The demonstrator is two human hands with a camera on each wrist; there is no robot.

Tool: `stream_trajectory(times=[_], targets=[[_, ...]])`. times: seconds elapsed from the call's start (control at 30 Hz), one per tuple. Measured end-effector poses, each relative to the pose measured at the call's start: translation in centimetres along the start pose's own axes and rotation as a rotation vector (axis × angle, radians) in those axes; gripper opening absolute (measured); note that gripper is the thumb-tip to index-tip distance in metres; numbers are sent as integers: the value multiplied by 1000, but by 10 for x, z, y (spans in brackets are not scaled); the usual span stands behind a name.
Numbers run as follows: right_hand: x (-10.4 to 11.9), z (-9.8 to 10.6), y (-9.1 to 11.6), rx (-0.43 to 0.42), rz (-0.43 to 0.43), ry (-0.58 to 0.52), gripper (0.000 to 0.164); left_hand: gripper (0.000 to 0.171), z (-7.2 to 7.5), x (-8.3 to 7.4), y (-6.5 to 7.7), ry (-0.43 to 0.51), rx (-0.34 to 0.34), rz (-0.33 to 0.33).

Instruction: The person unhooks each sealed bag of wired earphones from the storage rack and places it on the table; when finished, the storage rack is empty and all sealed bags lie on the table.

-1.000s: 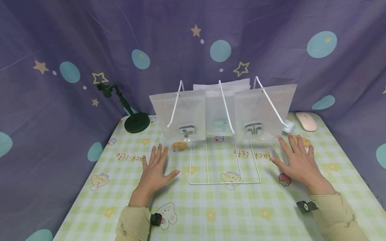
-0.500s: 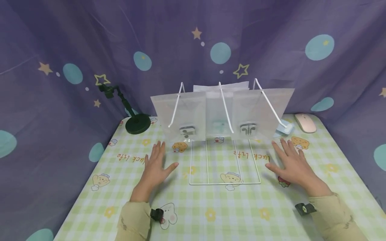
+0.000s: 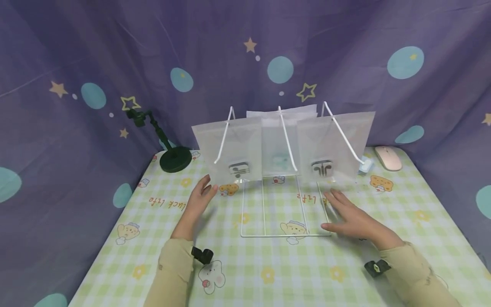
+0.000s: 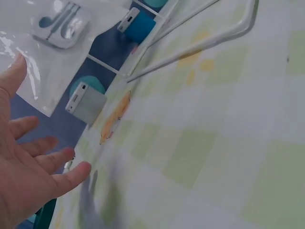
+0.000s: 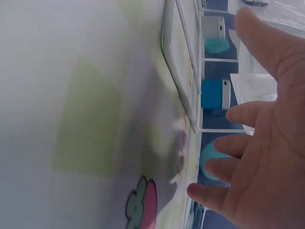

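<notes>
A white wire display rack (image 3: 285, 235) stands mid-table, its base frame lying toward me and its hooks slanting forward. From the left hook hangs a frosted bag (image 3: 238, 140) with wired earphones (image 3: 239, 169) in it. A similar bag (image 3: 333, 140) on the right hook also shows earphones (image 3: 322, 169). Paler bags (image 3: 279, 140) hang at the middle hook, set further back. My left hand (image 3: 198, 202) is just below the left bag's lower corner, thumb apart from the fingers. My right hand (image 3: 353, 219) hovers by the base's right side, fingers extended. Both hands hold nothing.
A black stand with a round base (image 3: 175, 159) is at the back left. At the back right lies a white mouse (image 3: 388, 158). Behind the rack show a grey box with ports (image 4: 86, 104) and a blue one (image 5: 212, 94). A curtain (image 3: 245, 72) closes the back.
My right hand has moved left and nearer to me, up to the base's right side. My left hand has turned and drawn its fingers closer together. The right bag swung left and back.
</notes>
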State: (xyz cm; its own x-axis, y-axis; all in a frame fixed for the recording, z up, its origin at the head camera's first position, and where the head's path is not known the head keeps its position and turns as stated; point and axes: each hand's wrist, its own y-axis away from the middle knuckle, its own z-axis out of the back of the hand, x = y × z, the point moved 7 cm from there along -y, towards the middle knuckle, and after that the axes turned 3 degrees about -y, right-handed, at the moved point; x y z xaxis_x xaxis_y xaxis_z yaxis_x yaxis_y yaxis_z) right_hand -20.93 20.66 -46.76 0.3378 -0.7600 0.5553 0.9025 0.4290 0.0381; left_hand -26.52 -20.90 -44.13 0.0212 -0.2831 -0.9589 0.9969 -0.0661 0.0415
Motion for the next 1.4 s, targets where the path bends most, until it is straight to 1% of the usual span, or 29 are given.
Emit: stream_trajectory(times=[0.1,0.23,0.33,0.43,0.53,0.7,0.77,0.87,1.0,1.1,1.17,1.3,1.37,1.4], targets=[[2,-5,-3,27,1,-28,101,59,-2,-5,-2,47,10,2],[2,-12,-6,52,17,-35,110,51,-3,-11,-7,79,-1,-39],[2,-14,-7,67,18,-30,114,48,-3,-12,-13,110,-9,-57],[1,-16,-7,83,9,-30,114,45,-2,-10,-22,140,-24,-57],[0,-16,-7,88,13,-20,111,40,0,-7,-30,140,-48,-67],[1,-15,-7,88,24,3,109,42,1,-7,-36,127,-65,-79],[1,-15,-6,89,26,3,108,43,0,-9,-36,131,-63,-78],[1,-14,-6,90,33,7,105,41,-1,-18,-32,134,-58,-63],[0,-13,-6,85,46,23,103,37,-2,-20,-30,118,-63,-36],[2,-12,-5,85,52,26,101,39,0,-12,-32,91,-80,-44],[2,-12,-5,85,53,27,101,41,2,-11,-30,54,-99,-55],[1,-13,-5,85,58,35,101,42,4,-13,-23,-19,-137,-77],[0,-13,-6,82,61,38,101,43,3,-15,-20,-26,-139,-87],[-1,-13,-6,80,62,38,101,42,3,-16,-18,-14,-139,-94]])
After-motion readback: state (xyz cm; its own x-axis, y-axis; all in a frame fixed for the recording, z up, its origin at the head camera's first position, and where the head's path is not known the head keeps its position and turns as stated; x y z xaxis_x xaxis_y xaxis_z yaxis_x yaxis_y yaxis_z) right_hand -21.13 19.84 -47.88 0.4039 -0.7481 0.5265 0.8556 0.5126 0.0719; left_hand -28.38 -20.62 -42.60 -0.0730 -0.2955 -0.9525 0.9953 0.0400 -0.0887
